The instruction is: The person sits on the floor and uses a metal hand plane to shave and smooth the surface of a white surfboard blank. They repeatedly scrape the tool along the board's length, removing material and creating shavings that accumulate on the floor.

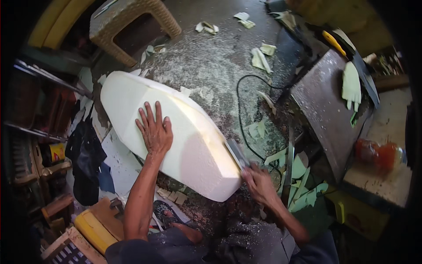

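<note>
A long block of pale foam (171, 167), shaped with bevelled edges and tapered ends, lies slantwise before me. Flat on its upper face rests my left hand (156, 133), fingers stretched out and spread, holding nothing. My right hand (259, 184) is at the block's right edge, closed round the near end of a flat grey strip-like tool (237, 155). The tool lies along the foam's side; motion blurs it, so I cannot tell its exact kind. Yellowish foam shows along that bevelled side.
Foam dust and offcuts (261, 59) litter the floor. A black cord (238, 94) curves right of the block. Beyond it are a dark board (327, 105), a pale glove (351, 86) and a yellow-handled tool (334, 42). A woven-pattern stool (127, 26) stands far left; a long blade-like strip (289, 165) lies right.
</note>
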Tool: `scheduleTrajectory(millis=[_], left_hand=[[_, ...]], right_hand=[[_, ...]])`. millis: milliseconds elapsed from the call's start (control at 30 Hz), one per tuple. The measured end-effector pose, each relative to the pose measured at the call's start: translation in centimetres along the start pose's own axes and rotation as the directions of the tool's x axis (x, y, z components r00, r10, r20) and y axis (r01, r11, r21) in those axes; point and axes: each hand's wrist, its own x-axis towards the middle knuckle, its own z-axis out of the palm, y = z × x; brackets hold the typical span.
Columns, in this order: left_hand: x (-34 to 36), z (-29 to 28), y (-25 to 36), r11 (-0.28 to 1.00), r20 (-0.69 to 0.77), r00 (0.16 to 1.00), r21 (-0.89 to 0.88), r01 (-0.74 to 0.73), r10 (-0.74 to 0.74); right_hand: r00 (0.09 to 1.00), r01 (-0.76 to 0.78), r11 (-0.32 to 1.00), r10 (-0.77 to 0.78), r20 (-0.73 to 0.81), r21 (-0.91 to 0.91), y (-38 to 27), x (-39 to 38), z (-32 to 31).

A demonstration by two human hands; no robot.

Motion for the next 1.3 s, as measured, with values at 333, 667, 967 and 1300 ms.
scheduleTrajectory(millis=[333,667,967,1300], left_hand=[[1.0,-0.6,0.9,0.999,-0.013,0.999,-0.004,0.041,-0.041],[1.1,-1.0,1.1,0.995,-0.022,0.999,-0.092,0.028,-0.03],[0.9,-1.1,1.0,0.993,-0.096,0.995,-0.116,0.017,-0.029],[0.4,-1.2,1.1,0.984,-0.059,0.997,-0.174,0.048,-0.059]], right_hand=[[0.998,0.011,0.995,-0.017,-0.064,-0.097,1.0,-0.9,0.6],[0.992,0.099,0.995,-0.098,-0.077,0.016,-3.4,13.2,1.4],[0.998,-0.009,0.999,0.012,-0.062,0.045,-5.9,17.0,1.7],[0.941,0.299,0.925,-0.327,-0.09,-0.233,-8.1,14.9,2.8]])
